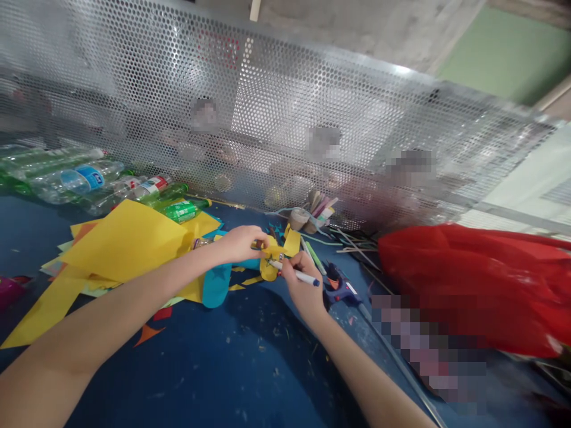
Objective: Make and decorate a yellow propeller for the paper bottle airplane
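Note:
My right hand (304,286) is closed around a white marker (301,275) with a dark blue end. The marker's tip meets a small rounded yellow paper piece (269,272), which bears dark marks. My left hand (245,242) grips the top of that yellow piece, its fingers curled and partly hidden. The yellow piece appears to sit at the end of a blue and yellow paper craft, and a rounded blue paper flap (216,285) with a darker star hangs below my left wrist. How the craft's parts join is hidden behind my hand.
Yellow paper sheets (129,241) lie at left, near several plastic bottles (84,178). A blue glue gun (342,290) rests right of my right hand. Cups (300,219) stand by the perforated metal screen (276,107). A red bag (482,285) bulges at right.

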`<state>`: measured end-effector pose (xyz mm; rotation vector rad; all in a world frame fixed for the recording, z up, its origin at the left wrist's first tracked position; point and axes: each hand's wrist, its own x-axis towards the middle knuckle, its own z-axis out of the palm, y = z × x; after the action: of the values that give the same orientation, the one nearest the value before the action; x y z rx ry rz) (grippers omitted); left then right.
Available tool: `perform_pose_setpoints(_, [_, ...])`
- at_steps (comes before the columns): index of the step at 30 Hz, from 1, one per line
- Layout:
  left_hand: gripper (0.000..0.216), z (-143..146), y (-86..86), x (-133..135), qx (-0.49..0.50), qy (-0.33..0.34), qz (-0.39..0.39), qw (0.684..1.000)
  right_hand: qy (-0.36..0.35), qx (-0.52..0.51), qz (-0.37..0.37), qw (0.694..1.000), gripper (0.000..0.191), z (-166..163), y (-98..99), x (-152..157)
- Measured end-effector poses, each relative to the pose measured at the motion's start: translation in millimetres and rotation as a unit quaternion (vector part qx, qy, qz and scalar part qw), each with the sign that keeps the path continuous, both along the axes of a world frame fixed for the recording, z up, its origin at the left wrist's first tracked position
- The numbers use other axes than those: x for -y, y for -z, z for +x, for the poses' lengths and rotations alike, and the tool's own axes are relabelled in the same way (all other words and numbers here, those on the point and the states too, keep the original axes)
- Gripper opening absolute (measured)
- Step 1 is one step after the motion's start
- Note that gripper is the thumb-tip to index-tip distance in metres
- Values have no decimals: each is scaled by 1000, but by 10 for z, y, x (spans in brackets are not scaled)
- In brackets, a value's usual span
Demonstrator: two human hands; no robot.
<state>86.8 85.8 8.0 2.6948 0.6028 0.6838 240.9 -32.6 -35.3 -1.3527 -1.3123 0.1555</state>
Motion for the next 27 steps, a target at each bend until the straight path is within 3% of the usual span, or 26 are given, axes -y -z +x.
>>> perform_pose_setpoints(27, [12,-11,-42,25,-1,7,-10,1000,7,-2,-22,1000,30,19,15,-6])
